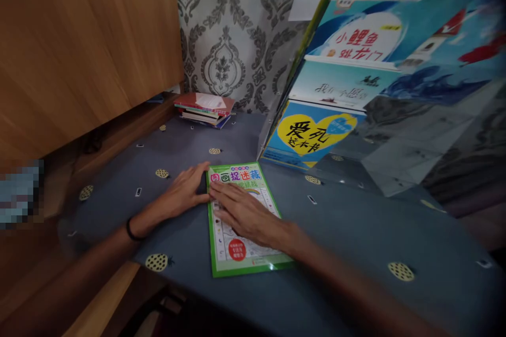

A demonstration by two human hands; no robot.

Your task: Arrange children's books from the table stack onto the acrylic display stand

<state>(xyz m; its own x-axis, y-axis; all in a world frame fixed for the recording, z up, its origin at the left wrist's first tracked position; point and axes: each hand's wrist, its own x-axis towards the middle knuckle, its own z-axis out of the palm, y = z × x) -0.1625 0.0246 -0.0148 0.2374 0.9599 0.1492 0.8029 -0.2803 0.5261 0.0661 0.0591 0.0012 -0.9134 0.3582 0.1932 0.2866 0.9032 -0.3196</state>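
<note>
A thin green-bordered picture book (253, 262) with Chinese characters on its cover lies flat on the table. My right hand (245, 213) rests palm down across the cover, its fingers stretched out towards the book's left edge. Beside that edge is my left hand (186, 189), with a dark band on the wrist; its fingertips touch the upper left edge of the book and the thumb points at the side. Neither hand is wrapped round anything. Part of the cover picture is hidden under the right hand.
A clear stand holding several upright books (312, 131) rises at the back right. Against the patterned wall (225, 63) lies a small stack of books (203, 105). A wooden cabinet (87, 47) borders the left. A blue pineapple-print cloth (348, 237) covers the table.
</note>
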